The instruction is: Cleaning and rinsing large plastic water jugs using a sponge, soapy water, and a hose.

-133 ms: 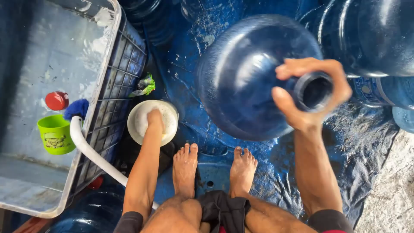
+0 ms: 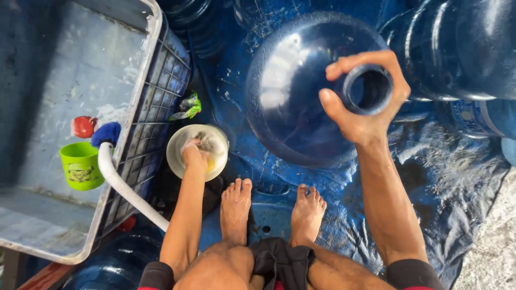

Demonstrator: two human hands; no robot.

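A large blue water jug [image 2: 290, 91] stands on the blue tarp in front of my bare feet. My right hand [image 2: 359, 102] wraps around its open neck from above. My left hand [image 2: 194, 154] reaches down into a small white bowl [image 2: 177, 145] on the ground beside the crate, its fingers closed on a grey scrub pad [image 2: 205, 142] lying in the bowl.
A grey plastic crate [image 2: 134, 107] full of water fills the left side, with a green cup [image 2: 81, 165], a red ball and a white hose [image 2: 121, 185] in it. More blue jugs [image 2: 462, 48] crowd the top and right. A green wrapper [image 2: 188, 106] lies by the crate.
My left hand has curled down onto the scrub pad in the bowl. My right hand keeps its hold on the jug's neck.
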